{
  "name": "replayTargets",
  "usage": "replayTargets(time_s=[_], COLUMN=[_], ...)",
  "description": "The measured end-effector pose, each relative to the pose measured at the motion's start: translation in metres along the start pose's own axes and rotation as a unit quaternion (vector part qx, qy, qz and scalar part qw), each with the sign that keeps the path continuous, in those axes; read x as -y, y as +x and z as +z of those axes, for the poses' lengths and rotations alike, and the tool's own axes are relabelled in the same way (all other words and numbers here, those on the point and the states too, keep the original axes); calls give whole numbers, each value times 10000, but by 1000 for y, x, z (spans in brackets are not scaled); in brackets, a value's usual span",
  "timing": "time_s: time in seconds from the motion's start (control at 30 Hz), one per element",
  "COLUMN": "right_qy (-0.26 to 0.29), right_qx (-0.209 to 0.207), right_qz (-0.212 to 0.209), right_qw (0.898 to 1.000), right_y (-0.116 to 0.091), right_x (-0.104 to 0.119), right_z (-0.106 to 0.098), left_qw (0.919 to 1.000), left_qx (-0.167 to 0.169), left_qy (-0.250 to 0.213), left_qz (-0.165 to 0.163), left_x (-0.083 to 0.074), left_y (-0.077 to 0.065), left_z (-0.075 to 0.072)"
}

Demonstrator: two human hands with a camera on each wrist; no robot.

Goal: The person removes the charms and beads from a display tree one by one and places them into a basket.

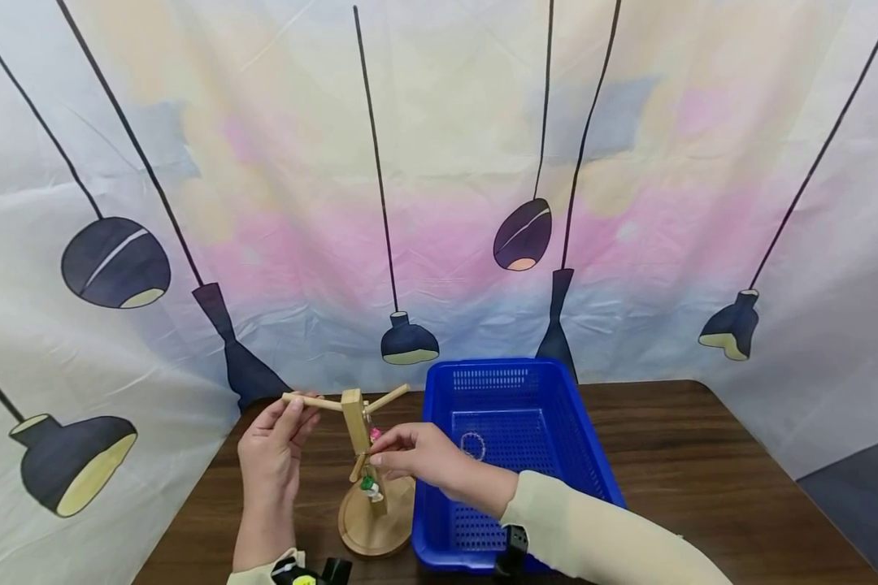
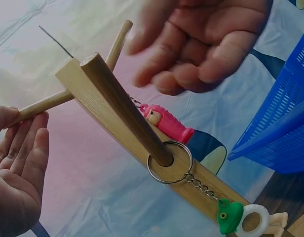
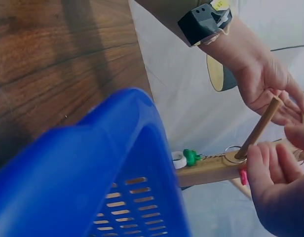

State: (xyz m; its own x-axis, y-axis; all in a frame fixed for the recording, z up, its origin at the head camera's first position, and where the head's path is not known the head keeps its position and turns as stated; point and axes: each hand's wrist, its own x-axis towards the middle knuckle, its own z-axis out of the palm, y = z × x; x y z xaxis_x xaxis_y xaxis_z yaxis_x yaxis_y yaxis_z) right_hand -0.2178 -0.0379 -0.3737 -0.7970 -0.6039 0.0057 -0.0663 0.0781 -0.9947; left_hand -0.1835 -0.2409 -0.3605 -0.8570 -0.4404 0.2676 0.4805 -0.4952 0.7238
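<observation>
A wooden stand (image 1: 354, 418) with several pegs stands upright on a round base (image 1: 354, 528). With thumb and fingers, my left hand (image 1: 272, 447) pinches the end of its left peg (image 2: 46, 104). A split-ring keychain with a green frog-like head and white ring (image 2: 231, 217) hangs at the root of the front peg (image 2: 125, 108). Behind the post a pink figure keychain (image 2: 167, 123) dangles from a chain. Beside the front peg is my right hand (image 1: 428, 459), its fingers loosely bent; the left wrist view shows it apart from the peg and holding nothing.
Right of the stand, close to its base, sits a blue plastic basket (image 1: 593, 435) under my right forearm. A clear beaded ring (image 1: 484, 447) lies inside it. The dark wooden table (image 1: 666, 455) ends at a fabric backdrop (image 1: 454, 154) with printed lamps.
</observation>
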Motion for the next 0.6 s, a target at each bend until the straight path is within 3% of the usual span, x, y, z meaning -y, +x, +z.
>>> replayTargets(time_s=[0.33,0.6], right_qy=[468,861], right_qx=[-474,-725], right_qz=[550,648], right_qw=[9963,9915], right_y=[3,7], right_x=[-13,-18], right_z=[2,9], left_qw=[9998,9997], left_qx=[-141,-160], left_qy=[17,-10], left_qz=[-110,-163], left_x=[-1,-2], left_y=[0,0], left_z=[1,1])
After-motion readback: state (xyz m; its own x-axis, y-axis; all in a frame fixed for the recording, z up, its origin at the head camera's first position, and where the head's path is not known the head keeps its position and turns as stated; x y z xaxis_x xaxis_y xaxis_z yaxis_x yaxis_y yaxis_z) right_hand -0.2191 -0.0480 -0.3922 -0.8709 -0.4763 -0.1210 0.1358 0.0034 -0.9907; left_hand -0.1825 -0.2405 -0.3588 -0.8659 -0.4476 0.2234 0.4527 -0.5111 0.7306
